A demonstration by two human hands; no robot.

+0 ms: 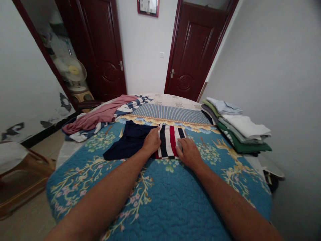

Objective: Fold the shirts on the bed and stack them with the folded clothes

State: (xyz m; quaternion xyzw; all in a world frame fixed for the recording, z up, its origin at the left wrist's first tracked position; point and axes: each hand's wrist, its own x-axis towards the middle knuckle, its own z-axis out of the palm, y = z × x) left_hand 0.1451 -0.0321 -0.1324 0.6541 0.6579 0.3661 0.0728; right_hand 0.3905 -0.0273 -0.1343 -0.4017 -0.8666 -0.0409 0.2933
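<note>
A navy garment (127,140) with a red, white and navy striped panel (169,139) lies on the blue floral quilt (163,201). My left hand (151,140) rests flat on it where the navy cloth meets the stripes, fingers together and stretched out. My right hand (188,152) presses on the right lower edge of the striped part, fingers curled down onto the cloth. Neither hand lifts the garment.
A stack of folded clothes (237,129) sits at the bed's right edge by the wall. A loose heap of pink and striped clothes (105,113) lies at the far left. Two dark red doors, a fan (71,70) and a wooden chair (22,177) stand around the bed.
</note>
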